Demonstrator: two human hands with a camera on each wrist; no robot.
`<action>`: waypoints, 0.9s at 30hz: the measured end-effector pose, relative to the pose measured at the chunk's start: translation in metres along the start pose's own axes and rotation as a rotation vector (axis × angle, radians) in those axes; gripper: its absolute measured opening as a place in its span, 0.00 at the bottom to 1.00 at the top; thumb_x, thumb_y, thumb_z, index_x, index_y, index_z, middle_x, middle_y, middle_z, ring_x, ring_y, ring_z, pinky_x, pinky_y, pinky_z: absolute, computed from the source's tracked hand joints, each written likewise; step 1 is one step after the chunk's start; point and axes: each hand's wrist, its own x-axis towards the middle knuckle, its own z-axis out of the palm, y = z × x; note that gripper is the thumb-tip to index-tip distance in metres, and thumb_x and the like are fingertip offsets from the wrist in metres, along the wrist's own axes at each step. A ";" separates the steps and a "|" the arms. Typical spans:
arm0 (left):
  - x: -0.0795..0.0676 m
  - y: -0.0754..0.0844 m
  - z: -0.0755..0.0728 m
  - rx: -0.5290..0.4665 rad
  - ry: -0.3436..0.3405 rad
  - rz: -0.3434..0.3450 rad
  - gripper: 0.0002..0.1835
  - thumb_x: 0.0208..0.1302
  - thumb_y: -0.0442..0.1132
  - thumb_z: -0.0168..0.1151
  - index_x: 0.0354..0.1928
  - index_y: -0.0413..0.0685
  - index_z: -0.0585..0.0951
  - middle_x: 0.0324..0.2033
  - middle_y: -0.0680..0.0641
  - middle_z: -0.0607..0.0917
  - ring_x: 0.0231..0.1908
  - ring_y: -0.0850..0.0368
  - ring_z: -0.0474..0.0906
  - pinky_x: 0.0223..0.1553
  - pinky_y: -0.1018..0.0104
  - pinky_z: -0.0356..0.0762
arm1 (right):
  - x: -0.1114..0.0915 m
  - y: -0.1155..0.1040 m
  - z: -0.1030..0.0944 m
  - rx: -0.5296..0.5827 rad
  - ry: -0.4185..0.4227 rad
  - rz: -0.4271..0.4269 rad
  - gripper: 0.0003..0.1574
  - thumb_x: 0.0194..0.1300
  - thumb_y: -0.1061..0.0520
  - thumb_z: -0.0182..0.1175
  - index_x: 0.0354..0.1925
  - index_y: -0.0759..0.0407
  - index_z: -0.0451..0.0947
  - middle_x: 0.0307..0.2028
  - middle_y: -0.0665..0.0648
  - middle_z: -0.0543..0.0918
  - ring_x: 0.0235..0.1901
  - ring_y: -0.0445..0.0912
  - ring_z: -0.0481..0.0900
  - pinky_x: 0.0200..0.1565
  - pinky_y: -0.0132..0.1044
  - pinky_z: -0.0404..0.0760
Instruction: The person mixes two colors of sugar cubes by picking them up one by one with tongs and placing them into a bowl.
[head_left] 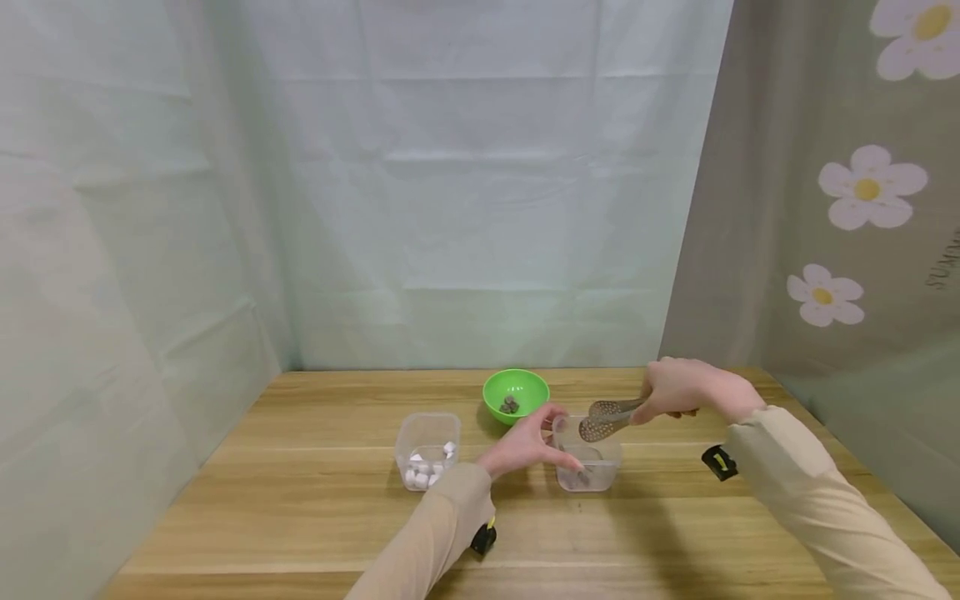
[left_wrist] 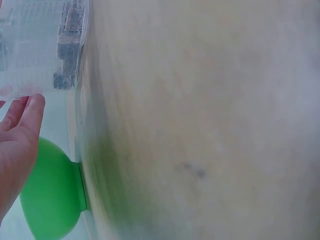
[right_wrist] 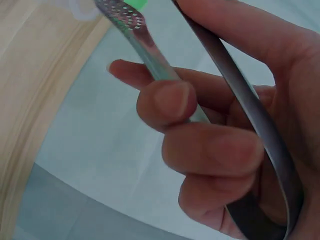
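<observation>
In the head view my right hand [head_left: 678, 387] grips metal tongs [head_left: 600, 428], whose two perforated ends stand apart above a clear plastic container [head_left: 609, 477]. The right wrist view shows fingers curled round the tongs' arms; nothing is visible between the ends. My left hand [head_left: 525, 446] holds the same container at its left side, thumb toward the front and fingers behind. Dark brown cubes [left_wrist: 70, 42] lie along its bottom in the left wrist view. Just behind my left hand is a green bowl [head_left: 537, 390] with small brown pieces [head_left: 509, 406] inside.
A second clear container [head_left: 408, 429] with several white cubes [head_left: 422, 477] stands on the wooden table [head_left: 300, 483], left of my left hand. Behind the table hangs a pale curtain [head_left: 480, 208]; a flowered cloth [head_left: 750, 250] hangs at the right.
</observation>
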 end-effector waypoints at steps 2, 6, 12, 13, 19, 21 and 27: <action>0.000 0.000 0.000 0.000 0.000 0.002 0.41 0.38 0.46 0.76 0.58 0.52 0.67 0.50 0.55 0.71 0.49 0.59 0.66 0.49 0.62 0.66 | 0.002 -0.003 0.003 -0.002 -0.012 -0.002 0.19 0.52 0.45 0.64 0.14 0.52 0.74 0.08 0.47 0.63 0.09 0.38 0.56 0.13 0.30 0.58; 0.000 0.000 0.000 -0.008 -0.005 0.003 0.42 0.38 0.46 0.76 0.58 0.52 0.67 0.49 0.57 0.71 0.49 0.59 0.67 0.49 0.61 0.66 | 0.007 -0.006 0.008 0.001 -0.014 0.014 0.19 0.51 0.46 0.65 0.12 0.53 0.75 0.07 0.48 0.66 0.08 0.39 0.57 0.13 0.30 0.58; 0.001 0.000 -0.001 -0.024 -0.008 0.005 0.42 0.38 0.45 0.76 0.59 0.51 0.67 0.49 0.56 0.71 0.49 0.59 0.67 0.47 0.63 0.67 | 0.015 -0.009 0.015 -0.034 -0.018 -0.016 0.17 0.50 0.48 0.66 0.12 0.51 0.76 0.07 0.48 0.69 0.07 0.38 0.59 0.12 0.30 0.59; 0.000 0.000 -0.001 -0.027 -0.007 0.004 0.42 0.38 0.45 0.76 0.59 0.51 0.67 0.49 0.56 0.71 0.48 0.58 0.67 0.47 0.63 0.68 | 0.017 -0.009 0.017 -0.043 -0.019 -0.028 0.17 0.50 0.48 0.66 0.12 0.51 0.76 0.07 0.48 0.69 0.07 0.38 0.60 0.12 0.30 0.59; 0.000 -0.001 -0.001 -0.026 -0.004 -0.011 0.41 0.38 0.46 0.76 0.58 0.54 0.67 0.49 0.56 0.72 0.48 0.59 0.67 0.45 0.65 0.68 | 0.024 -0.013 0.027 -0.056 -0.041 -0.043 0.19 0.49 0.50 0.66 0.09 0.52 0.74 0.05 0.47 0.66 0.07 0.38 0.59 0.13 0.30 0.60; 0.000 -0.001 -0.001 -0.024 -0.004 -0.012 0.41 0.38 0.46 0.76 0.58 0.54 0.67 0.49 0.55 0.72 0.48 0.59 0.67 0.46 0.65 0.67 | 0.026 -0.014 0.029 -0.053 -0.046 -0.033 0.20 0.50 0.51 0.67 0.08 0.52 0.73 0.05 0.47 0.65 0.07 0.38 0.59 0.13 0.31 0.61; 0.000 -0.001 -0.001 -0.040 -0.012 -0.015 0.41 0.39 0.45 0.76 0.58 0.53 0.67 0.50 0.51 0.72 0.48 0.58 0.67 0.44 0.64 0.68 | 0.029 -0.018 0.032 -0.059 -0.053 -0.024 0.21 0.49 0.53 0.67 0.07 0.52 0.70 0.05 0.47 0.64 0.06 0.39 0.59 0.13 0.31 0.60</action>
